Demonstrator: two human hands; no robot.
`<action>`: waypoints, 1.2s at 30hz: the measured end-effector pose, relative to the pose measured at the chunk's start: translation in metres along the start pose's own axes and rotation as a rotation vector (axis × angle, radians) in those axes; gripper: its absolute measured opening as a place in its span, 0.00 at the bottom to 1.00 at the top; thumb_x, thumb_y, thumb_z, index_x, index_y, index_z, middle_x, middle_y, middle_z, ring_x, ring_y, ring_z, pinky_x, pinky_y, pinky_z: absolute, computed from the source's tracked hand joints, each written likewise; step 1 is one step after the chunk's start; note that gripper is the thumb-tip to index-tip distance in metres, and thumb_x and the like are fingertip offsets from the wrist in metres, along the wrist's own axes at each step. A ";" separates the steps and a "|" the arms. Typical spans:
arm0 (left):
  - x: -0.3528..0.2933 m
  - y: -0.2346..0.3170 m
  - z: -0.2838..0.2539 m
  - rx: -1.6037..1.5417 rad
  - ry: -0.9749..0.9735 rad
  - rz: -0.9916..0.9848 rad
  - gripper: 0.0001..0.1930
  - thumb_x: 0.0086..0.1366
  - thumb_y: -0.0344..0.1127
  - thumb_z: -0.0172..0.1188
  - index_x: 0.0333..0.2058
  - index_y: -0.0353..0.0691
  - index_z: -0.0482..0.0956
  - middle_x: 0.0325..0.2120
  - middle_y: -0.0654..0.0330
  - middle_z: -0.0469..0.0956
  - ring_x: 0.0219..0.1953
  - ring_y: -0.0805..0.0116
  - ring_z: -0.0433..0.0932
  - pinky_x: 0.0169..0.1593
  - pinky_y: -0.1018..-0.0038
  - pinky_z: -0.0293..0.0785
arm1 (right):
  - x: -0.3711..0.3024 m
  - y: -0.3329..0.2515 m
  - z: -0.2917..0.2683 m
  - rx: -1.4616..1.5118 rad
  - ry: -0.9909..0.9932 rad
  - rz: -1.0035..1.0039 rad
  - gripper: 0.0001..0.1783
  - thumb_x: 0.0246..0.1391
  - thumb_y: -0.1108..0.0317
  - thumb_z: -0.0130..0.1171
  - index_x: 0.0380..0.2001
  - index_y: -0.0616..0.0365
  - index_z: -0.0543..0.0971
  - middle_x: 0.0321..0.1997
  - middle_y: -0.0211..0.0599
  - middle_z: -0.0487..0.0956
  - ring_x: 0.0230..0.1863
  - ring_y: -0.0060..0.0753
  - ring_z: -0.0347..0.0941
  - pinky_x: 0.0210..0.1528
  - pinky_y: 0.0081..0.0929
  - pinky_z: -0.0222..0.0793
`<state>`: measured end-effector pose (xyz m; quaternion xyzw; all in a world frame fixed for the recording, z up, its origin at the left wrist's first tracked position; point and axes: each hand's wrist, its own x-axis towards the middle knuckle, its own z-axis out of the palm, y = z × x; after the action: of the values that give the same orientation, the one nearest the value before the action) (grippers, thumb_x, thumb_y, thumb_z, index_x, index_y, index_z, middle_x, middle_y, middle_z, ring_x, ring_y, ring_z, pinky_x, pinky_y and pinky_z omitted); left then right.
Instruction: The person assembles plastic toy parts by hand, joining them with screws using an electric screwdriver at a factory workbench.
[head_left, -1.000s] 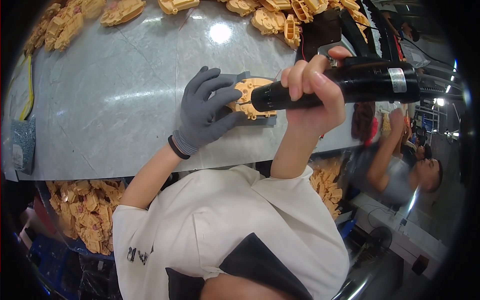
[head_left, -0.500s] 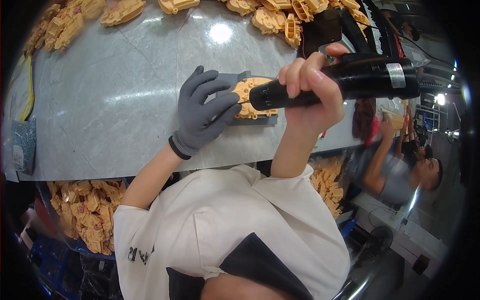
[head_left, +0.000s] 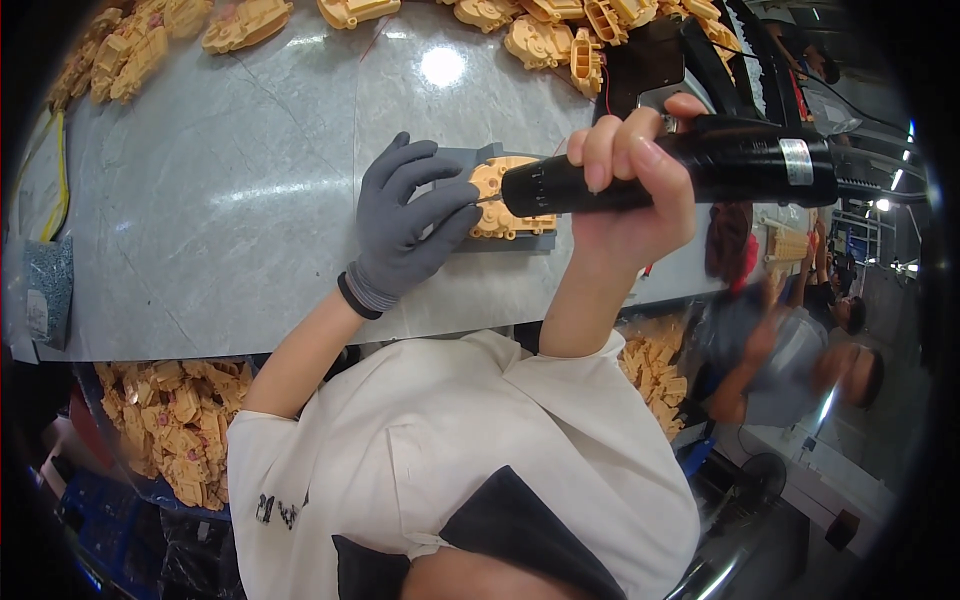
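Observation:
My right hand, bare, is wrapped round a black electric screwdriver held nearly level, its thin bit pointing left. Below the bit lies a yellow-orange plastic housing, seated in a dark grey fixture on the table. My left hand wears a grey glove and reaches the housing's left side. Its thumb and forefinger close together at the bit's tip, while the other fingers are bent and spread. Whatever may be between those two fingertips is too small to make out.
More yellow-orange housings lie along the far edge of the grey table. Bins of such parts stand below the near edge. A blue-grey bag sits at the left. Another person is at the right.
My right hand and the screwdriver have shifted slightly right, and more of the bit shows. My left hand has barely moved. The person at the right has moved an arm and leaned.

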<state>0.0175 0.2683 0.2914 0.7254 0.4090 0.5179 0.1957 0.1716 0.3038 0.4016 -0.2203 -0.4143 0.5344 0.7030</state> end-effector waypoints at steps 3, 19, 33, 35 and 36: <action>0.000 -0.001 0.000 -0.002 0.020 -0.002 0.13 0.48 0.30 0.65 0.35 0.46 0.78 0.39 0.58 0.74 0.49 0.56 0.68 0.58 0.56 0.58 | 0.000 -0.001 0.000 -0.006 0.007 -0.015 0.23 0.41 0.76 0.47 0.46 0.59 0.62 0.16 0.34 0.65 0.14 0.28 0.63 0.24 0.31 0.64; 0.000 -0.002 0.004 0.040 0.037 0.027 0.10 0.47 0.34 0.64 0.31 0.48 0.78 0.35 0.62 0.74 0.46 0.59 0.68 0.56 0.57 0.60 | -0.001 0.002 0.003 0.017 0.006 0.038 0.23 0.41 0.76 0.48 0.46 0.60 0.62 0.16 0.34 0.66 0.15 0.30 0.65 0.25 0.31 0.65; 0.000 -0.007 0.014 0.172 -0.053 -0.054 0.31 0.44 0.53 0.65 0.46 0.45 0.69 0.41 0.57 0.69 0.50 0.58 0.62 0.57 0.58 0.56 | 0.016 -0.007 -0.002 -0.203 -0.013 -0.130 0.23 0.39 0.80 0.51 0.44 0.65 0.61 0.17 0.37 0.69 0.13 0.29 0.64 0.21 0.28 0.66; 0.000 -0.005 0.012 0.164 -0.106 -0.039 0.32 0.45 0.52 0.64 0.47 0.42 0.68 0.43 0.56 0.69 0.50 0.55 0.64 0.57 0.57 0.56 | 0.019 -0.003 0.000 -0.224 0.034 -0.122 0.24 0.38 0.82 0.52 0.43 0.66 0.62 0.17 0.37 0.69 0.13 0.28 0.65 0.21 0.26 0.66; 0.001 -0.005 0.013 0.155 -0.161 -0.024 0.33 0.46 0.51 0.63 0.48 0.39 0.66 0.45 0.55 0.68 0.50 0.53 0.65 0.57 0.57 0.56 | 0.019 -0.001 -0.001 -0.282 0.028 -0.112 0.24 0.37 0.83 0.52 0.42 0.66 0.62 0.16 0.36 0.69 0.14 0.27 0.65 0.21 0.24 0.66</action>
<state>0.0272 0.2734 0.2835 0.7726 0.4394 0.4225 0.1774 0.1745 0.3217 0.4086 -0.3007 -0.4869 0.4277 0.6997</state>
